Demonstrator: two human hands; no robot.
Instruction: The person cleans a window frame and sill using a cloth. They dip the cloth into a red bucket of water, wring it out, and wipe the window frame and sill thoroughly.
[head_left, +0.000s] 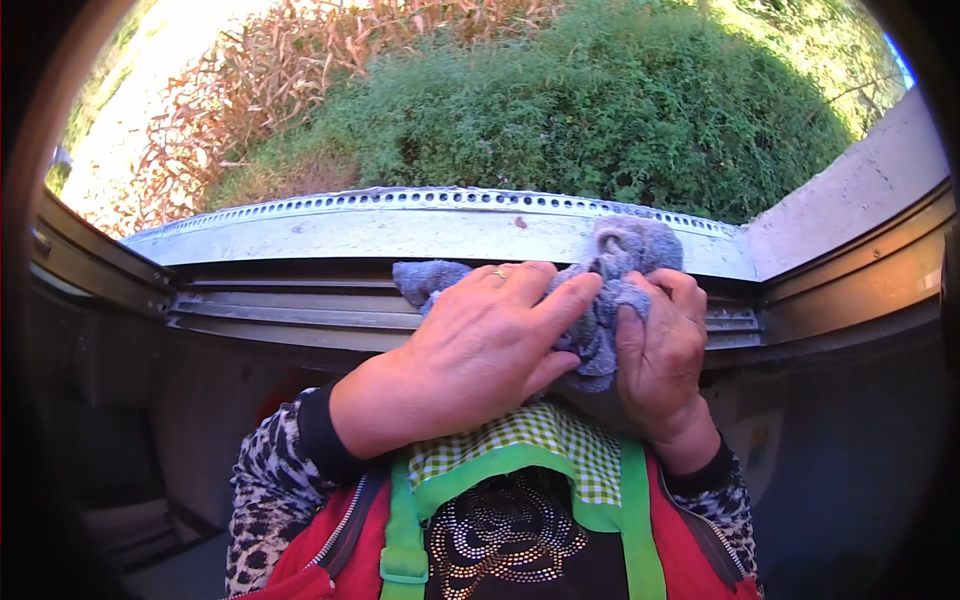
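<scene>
A bunched blue-grey terry cloth (592, 367) lies across the metal track (300, 307) of a sliding window, and part of it reaches onto the white outer sill (375, 234). My left hand (480, 330), with a ring on one finger, rests over the cloth, fingers bent onto it. My right hand (667, 345) pinches a fold of the same cloth between thumb and fingers, just right of the left. The fingertips of my left hand are partly lost among the folds. One end of the cloth sticks out to the left, over the track.
Brown metal window frame sides stand at left (105, 247) and right (855, 262). A perforated white strip (450, 198) edges the outer sill. A pale wall (855, 187) rises at right. Outside are green bushes (585, 112) and dry corn stalks (277, 75).
</scene>
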